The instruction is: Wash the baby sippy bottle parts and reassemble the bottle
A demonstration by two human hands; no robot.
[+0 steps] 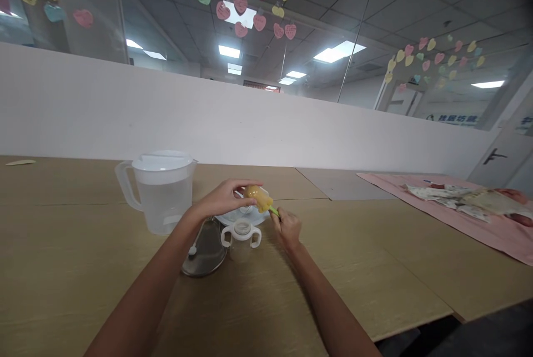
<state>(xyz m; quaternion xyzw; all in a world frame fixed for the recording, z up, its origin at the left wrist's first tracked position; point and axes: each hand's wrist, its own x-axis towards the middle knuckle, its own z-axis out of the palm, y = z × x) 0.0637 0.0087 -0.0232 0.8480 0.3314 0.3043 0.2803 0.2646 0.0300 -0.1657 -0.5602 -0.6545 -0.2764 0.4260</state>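
My left hand (228, 197) pinches the rounded end of a yellow piece, which looks like a clear dome-shaped cap over a sponge head. My right hand (287, 227) is closed round the green handle of a sponge brush (273, 210), whose yellow sponge (264, 202) reaches into that rounded end. Just below them stands a clear baby bottle (241, 246) with a white two-handled collar and no lid on its open neck. Behind the bottle, partly hidden by my hands, is a whitish dish (259, 218) with pale parts in it.
Left of the bottle lies a metal tray (206, 262) with a thin weighted straw (194, 247). A lidded clear pitcher (164, 201) stands further left. On the right, a pink cloth (470, 229) bears patterned fabric (447, 197). A low white wall (250, 124) closes the table's back.
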